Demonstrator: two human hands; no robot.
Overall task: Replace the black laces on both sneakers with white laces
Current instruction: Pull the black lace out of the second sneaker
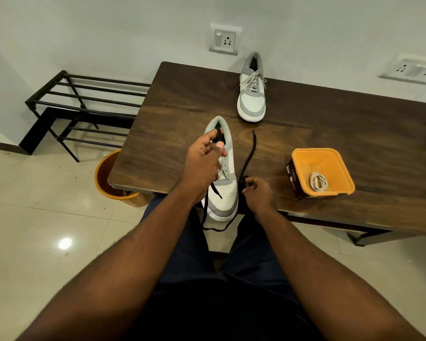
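A grey and white sneaker point(225, 190) sits at the table's near edge, toe toward me. My left hand point(203, 159) grips it around the tongue and collar. A black lace point(250, 153) trails loose across the table and hangs over the edge in front of the toe. My right hand point(257, 193) pinches a bunched part of that lace beside the toe. The second sneaker point(252, 99) stands at the far side of the table, laced in white. A coiled white lace point(318, 181) lies inside an orange tub point(330, 155) to the right.
The dark wooden table point(182, 107) stands against a white wall. An orange bucket point(102, 175) sits on the tiled floor under the table's left corner. A black metal shoe rack point(84, 104) stands to the left.
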